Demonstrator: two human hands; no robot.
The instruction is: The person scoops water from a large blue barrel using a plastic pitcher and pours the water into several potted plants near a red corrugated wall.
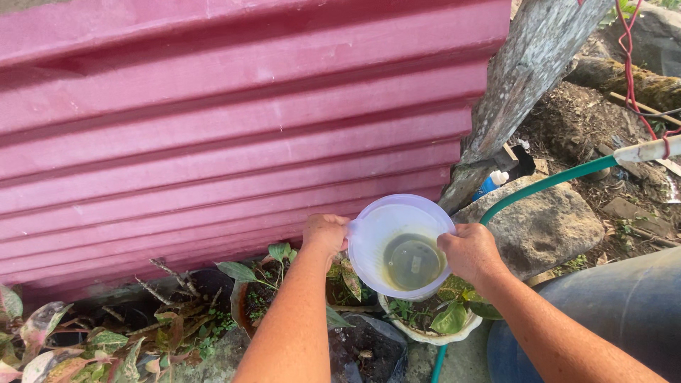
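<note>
**Both hands on a plastic jug over potted plants**

Forearms enter from the bottom edge, nearest the lens, and meet at the jug. My left hand (326,232) is curled tight around the handle of the translucent plastic jug (397,237), at the jug's nine o'clock side. My right hand (471,252) is clamped over the rim at three o'clock, fingers folded down the outer wall and thumb on the lip. Held between both hands, the jug sits just right of frame centre, mouth tilted toward me, with a shallow pool of murky, yellowish water (413,261) in its base.

Directly below the jug, at six o'clock, stands a white scalloped pot (433,335) with green leaves. At eight o'clock from the jug a second, dark pot (248,301) holds a small leafy plant. A green hose (539,186) runs from two o'clock down behind my right hand. A grey rock (546,227) lies at three o'clock. A weathered wooden post (518,85) rises at one o'clock. Behind everything, from nine to twelve o'clock, stands a red corrugated wall (227,120).
</note>
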